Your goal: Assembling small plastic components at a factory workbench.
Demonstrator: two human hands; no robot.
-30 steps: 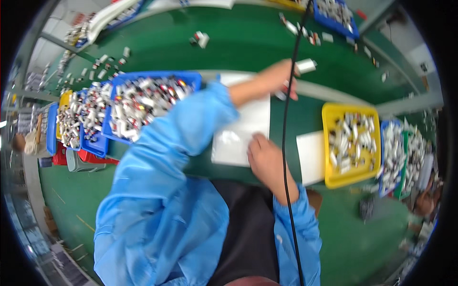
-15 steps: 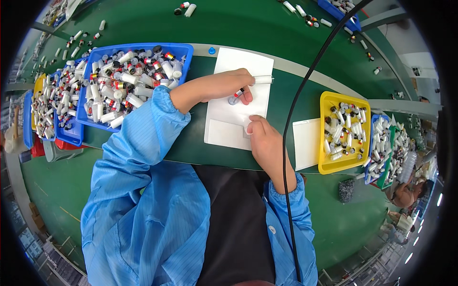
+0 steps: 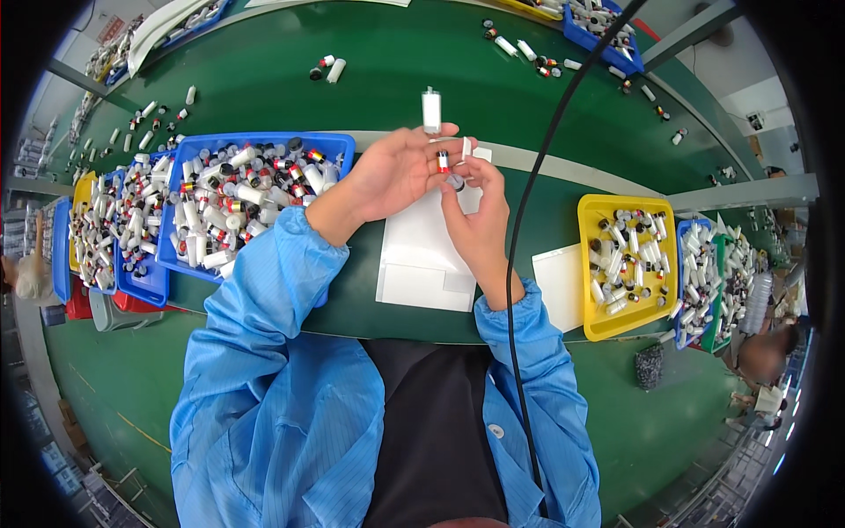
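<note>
Over the white sheet (image 3: 414,242), my two hands are close together, fingertips nearly meeting. My left hand (image 3: 387,180) is palm up, its fingers curled around a white cylindrical bottle (image 3: 431,113) that sticks out beyond the fingers. A small red, black and white cylindrical part (image 3: 443,162) also sits at these fingers. My right hand (image 3: 480,224) is pinched at a small white piece (image 3: 466,148); a clear round cap (image 3: 455,182) shows by its thumb, and I cannot tell which hand bears it. A smaller white card (image 3: 409,289) lies on the near end of the sheet.
A blue tray (image 3: 255,139) heaped with small bottles and caps stands at the left, more trays beyond it. At the right, a yellow tray (image 3: 584,255) holds similar bottles beside a white sheet (image 3: 554,282). A black cable (image 3: 519,264) hangs across the view near my right arm.
Both hands have come off the sheet and together. The left has turned palm up, and the white bottle now points away from me. The head view has shifted slightly.
</note>
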